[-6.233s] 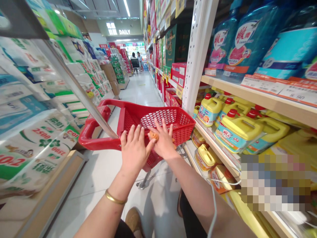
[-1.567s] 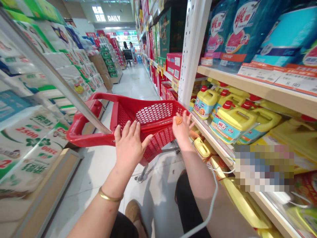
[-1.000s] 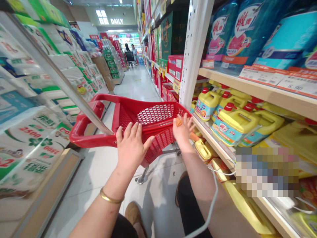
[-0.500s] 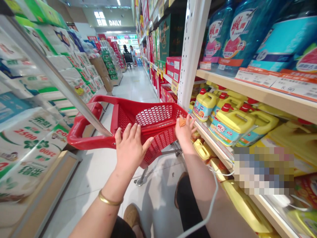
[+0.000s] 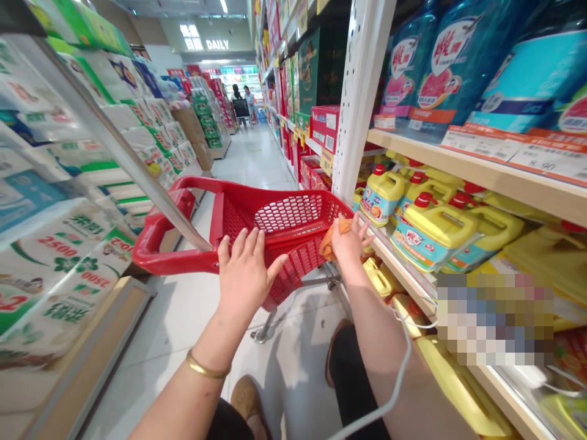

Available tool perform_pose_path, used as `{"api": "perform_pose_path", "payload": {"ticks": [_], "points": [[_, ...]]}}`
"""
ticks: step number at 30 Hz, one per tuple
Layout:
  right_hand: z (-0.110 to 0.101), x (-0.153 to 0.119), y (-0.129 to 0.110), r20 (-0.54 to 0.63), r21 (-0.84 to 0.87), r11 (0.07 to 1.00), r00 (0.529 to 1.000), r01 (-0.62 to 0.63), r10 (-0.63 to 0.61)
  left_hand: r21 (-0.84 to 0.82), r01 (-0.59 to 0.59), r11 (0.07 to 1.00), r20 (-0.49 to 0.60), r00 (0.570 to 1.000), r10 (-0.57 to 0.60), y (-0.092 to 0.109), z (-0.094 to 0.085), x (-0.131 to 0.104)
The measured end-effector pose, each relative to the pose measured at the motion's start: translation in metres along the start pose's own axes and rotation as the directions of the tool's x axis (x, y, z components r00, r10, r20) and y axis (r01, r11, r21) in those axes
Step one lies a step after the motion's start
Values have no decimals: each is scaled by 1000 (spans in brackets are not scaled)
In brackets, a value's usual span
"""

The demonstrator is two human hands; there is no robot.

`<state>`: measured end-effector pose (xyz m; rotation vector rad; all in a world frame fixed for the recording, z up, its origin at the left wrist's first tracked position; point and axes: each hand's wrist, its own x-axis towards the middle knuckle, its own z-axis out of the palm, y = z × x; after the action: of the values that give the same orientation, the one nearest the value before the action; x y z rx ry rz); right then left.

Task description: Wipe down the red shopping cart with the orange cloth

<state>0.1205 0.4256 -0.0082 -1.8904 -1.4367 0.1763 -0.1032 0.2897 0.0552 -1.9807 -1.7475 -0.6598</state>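
Red cart (image 5: 293, 269), long axis left to right, orange cloth (image 5: 327, 244) at its right end.
The right hand (image 5: 347, 241), nearer, grips the cloth; the left hand (image 5: 244, 269) is spread open.

left hand (image 5: 247, 275): frame centre, back up, fingers spread, thumb out rightward | right hand (image 5: 347, 245): right of centre, thumb side gripping (outer fingers splayed) | both forearms (image 5: 190, 379): reaching up from bottom edge
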Motion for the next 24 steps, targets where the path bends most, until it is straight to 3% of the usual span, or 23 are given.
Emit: {"api": "perform_pose_path", "payload": {"ticks": [2, 4, 7, 9, 11, 14, 16, 18, 21, 24], "points": [[2, -8, -8, 11, 29, 998, 999, 48, -48, -8, 15, 1000, 0, 1000, -15, 2, 0, 0], [5, -30, -32, 77, 93, 970, 970, 223, -230, -13, 26, 1000, 1, 1000, -26, 3, 0, 0], [7, -60, -65, 147, 226, 833, 828, 505, -542, -17, 28, 999, 10, 1000, -28, 2, 2, 0], [6, -63, -69, 163, 242, 789, 778, 565, -607, -18, 30, 999, 17, 999, -30, 0, 2, 1], [5, -48, -52, 171, 165, 855, 839, 492, -516, -25, 28, 999, 24, 999, -27, 0, 1, 2], [2, -12, -10, 98, -2, 978, 973, 209, -208, -36, 17, 999, 25, 1000, -16, 1, -1, 2], [1, 4, 7, 22, -35, 999, 999, 38, -38, -37, 16, 999, 16, 1000, -15, 3, -3, 2], [1, 2, 5, 14, -9, 1000, 1000, -7, 7, -32, 22, 999, 10, 1000, -21, 5, -5, 1], [3, -30, -30, 113, 99, 972, 968, 215, -226, -24, 32, 999, 21, 999, -32, 6, -4, 1], [4, -64, -67, 163, 237, 819, 810, 522, -564, -14, 32, 999, 34, 999, -32, 4, -2, 1]]}}
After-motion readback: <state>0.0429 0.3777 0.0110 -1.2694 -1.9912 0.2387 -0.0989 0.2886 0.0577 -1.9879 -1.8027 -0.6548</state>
